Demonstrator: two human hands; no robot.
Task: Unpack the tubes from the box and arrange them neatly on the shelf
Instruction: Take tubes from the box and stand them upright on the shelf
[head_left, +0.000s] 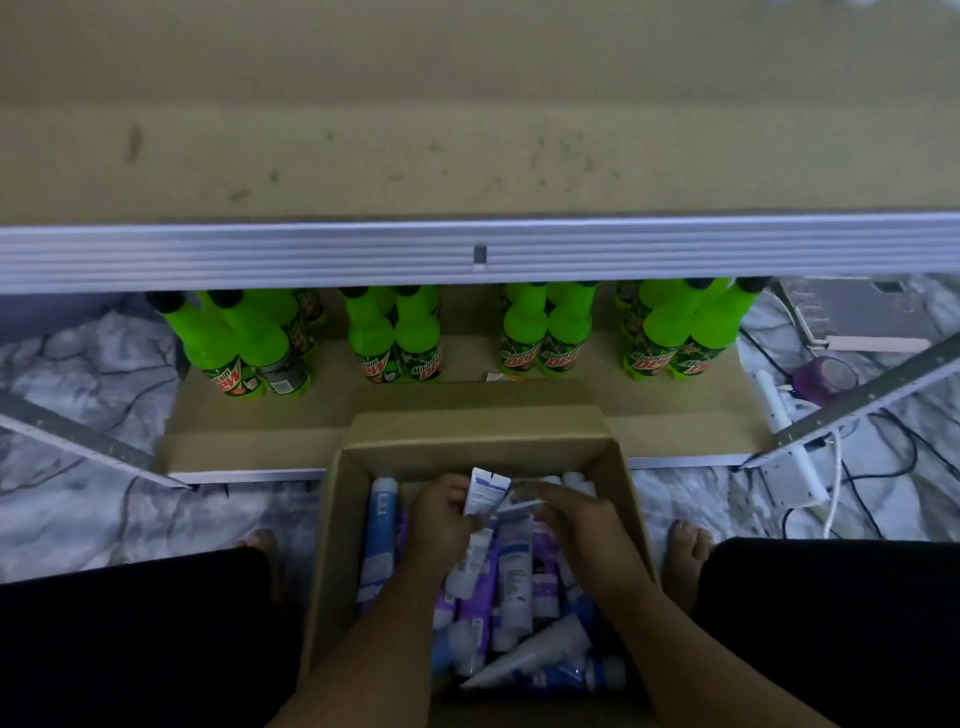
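An open cardboard box (483, 439) sits on the floor between my feet, filled with several white, blue and purple tubes (511, 587). Both of my hands are inside it. My left hand (441, 519) grips a white and blue tube (485, 491) that points up out of the pile. My right hand (563, 512) reaches in beside it with fingers curled over the tubes; what it holds is blurred. The wide brown upper shelf (467, 156) is bare.
The lower shelf (260, 410) carries several green soda bottles (395, 332) in pairs. Metal shelf braces (857, 400) angle down on both sides. A purple tape roll (826, 379), a power strip and cables lie on the marble floor at right.
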